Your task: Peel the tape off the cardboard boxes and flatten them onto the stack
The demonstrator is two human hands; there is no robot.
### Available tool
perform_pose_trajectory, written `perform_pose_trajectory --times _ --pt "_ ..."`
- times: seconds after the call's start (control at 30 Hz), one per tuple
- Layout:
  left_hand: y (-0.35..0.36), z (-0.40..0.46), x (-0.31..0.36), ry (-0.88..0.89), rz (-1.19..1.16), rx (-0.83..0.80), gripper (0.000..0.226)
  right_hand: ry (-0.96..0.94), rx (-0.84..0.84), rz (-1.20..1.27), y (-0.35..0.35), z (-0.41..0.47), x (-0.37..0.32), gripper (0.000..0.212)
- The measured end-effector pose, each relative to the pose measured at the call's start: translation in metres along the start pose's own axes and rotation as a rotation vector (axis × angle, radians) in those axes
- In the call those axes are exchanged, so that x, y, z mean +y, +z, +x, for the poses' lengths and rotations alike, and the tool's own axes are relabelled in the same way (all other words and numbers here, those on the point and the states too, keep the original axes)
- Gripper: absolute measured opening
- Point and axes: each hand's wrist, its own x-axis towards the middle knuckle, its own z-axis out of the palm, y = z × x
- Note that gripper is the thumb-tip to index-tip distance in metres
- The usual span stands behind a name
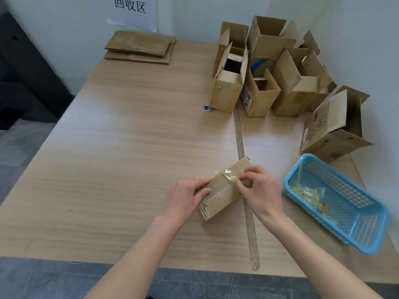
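Observation:
A small cardboard box (222,195) lies on its side near the table's front edge. My left hand (183,198) grips its left end and holds it down. My right hand (258,189) pinches a crumpled strip of clear tape (229,175) that runs across the box's top seam. A stack of flattened cardboard (140,47) lies at the far left of the table, against the wall.
Several open upright boxes (265,67) crowd the far right corner, and one larger box (332,128) lies tipped beside them. A blue plastic basket (336,201) holding peeled tape sits right of my hands. A tape strip (246,182) runs along the wooden table (129,147).

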Motion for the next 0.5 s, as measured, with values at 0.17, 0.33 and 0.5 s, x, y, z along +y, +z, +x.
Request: perform_pose_trajectory --times 0.17,0.33,0.5 --pt "-0.001 0.001 0.000 -0.025 0.002 -0.026 0.033 0.218 -0.125 0.131 -0.029 0.017 0.008 0.018" --pt "0.001 -0.002 -0.001 -0.021 -0.005 -0.019 0.033 0.118 -0.300 0.154 -0.041 0.015 0.005 0.019" --pt "0.001 -0.001 -0.003 -0.025 -0.014 -0.024 0.032 0.086 -0.299 0.114 -0.059 0.015 0.013 0.012"
